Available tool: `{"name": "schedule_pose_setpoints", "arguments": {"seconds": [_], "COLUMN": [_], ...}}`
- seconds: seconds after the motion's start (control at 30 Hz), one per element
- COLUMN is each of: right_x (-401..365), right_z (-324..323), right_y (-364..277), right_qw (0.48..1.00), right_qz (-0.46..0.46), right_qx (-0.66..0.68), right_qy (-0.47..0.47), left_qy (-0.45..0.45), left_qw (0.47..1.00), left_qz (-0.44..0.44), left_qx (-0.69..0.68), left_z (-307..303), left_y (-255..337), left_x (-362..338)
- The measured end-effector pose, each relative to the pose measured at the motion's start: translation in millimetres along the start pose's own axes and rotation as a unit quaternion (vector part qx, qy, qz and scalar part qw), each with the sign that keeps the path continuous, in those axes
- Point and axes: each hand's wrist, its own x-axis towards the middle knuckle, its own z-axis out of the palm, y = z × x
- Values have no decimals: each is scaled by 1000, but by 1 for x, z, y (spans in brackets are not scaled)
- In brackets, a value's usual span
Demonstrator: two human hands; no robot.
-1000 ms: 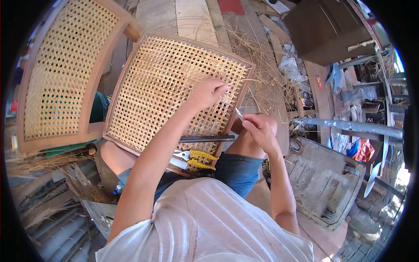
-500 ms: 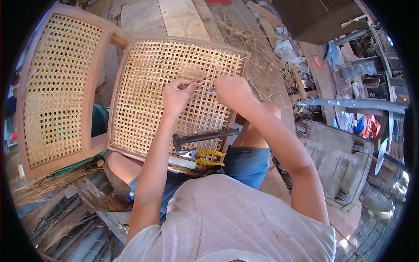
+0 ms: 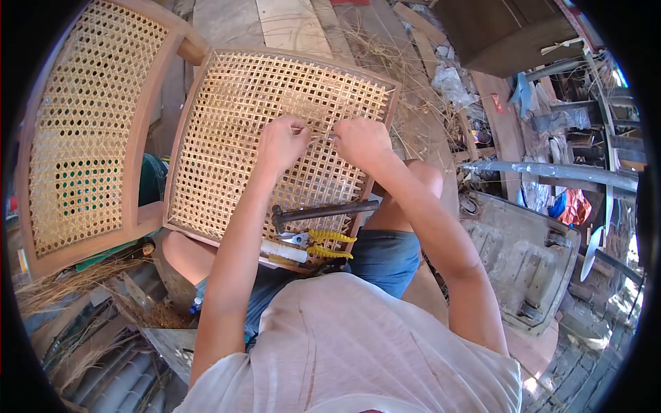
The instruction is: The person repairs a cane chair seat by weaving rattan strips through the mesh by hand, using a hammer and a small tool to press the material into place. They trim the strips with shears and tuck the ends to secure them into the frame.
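Observation:
A wooden chair seat with woven cane (image 3: 227, 138) lies across my lap. Over its upper right part, my left hand (image 3: 282, 146) is closed in a pinch on a thin cane strand. Close beside it, my right hand (image 3: 363, 142) is closed with its knuckles up. A small greyish bit shows at its fingertips, but what it holds is mostly hidden. Below the hands, a hammer (image 3: 323, 212) rests on the seat's near edge. Yellow-handled pliers (image 3: 330, 236) and a white cylinder (image 3: 284, 252) lie just nearer to me.
Left of the seat stands the chair's caned backrest (image 3: 86, 131), joined by a wooden frame. Loose cane strips (image 3: 392, 76) litter the boards beyond. At right are a worn grey plastic panel (image 3: 516, 255), a long pipe (image 3: 551, 167) and a dark wooden box (image 3: 502, 34).
My left hand has turned slightly, its fingers curling in more. My right hand has barely shifted. The view has tilted a little; hammer and pliers stay on the seat.

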Motion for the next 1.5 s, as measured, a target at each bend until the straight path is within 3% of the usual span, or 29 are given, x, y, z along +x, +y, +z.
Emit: {"name": "schedule_pose_setpoints", "arguments": {"seconds": [0.07,0.2,0.33,0.43,0.5,0.6,0.8,1.0,1.07,1.1,1.13,1.17,1.2,1.27,1.33,1.5], "right_x": [2,7,19,14,11,5,-5,-16,-28,-37,-40,-38,-36,-29,-20,-12], "right_z": [-4,-17,-13,-15,-25,-45,-52,-55,-68,-80,-86,-83,-79,-65,-41,-24], "right_y": [0,0,-2,3,18,78,116,144,132,120,112,108,104,98,81,37], "right_qw": [1000,999,998,999,995,993,992,984,983,982,980,980,983,983,994,998], "right_qz": [-1,7,35,12,-8,42,80,85,78,85,92,94,57,22,-29,-2], "right_qx": [-9,-30,-13,-18,-87,-106,-90,-88,-65,-46,-27,-26,-3,19,-7,-59], "right_qy": [-1,-38,-46,26,-57,-30,29,127,152,162,173,172,177,184,108,8], "left_qy": [-82,-119,-78,-50,-8,38,49,10,103,103,27,-52,-49,-50,-41,-13], "left_qw": [996,992,996,998,999,999,996,993,969,969,978,947,946,957,977,996], "left_qz": [-43,-32,12,5,-35,-12,-23,58,225,224,137,43,-6,-13,-61,-44], "left_qx": [-18,23,47,46,27,25,64,103,9,8,-156,-313,-322,-285,-202,-82], "left_z": [-3,9,13,20,30,42,43,45,66,70,69,63,50,34,20,18], "left_y": [-3,5,12,20,23,15,26,26,38,48,63,76,83,58,42,24], "left_x": [8,15,3,-5,-12,-18,-22,-10,3,7,11,15,19,24,20,8]}}
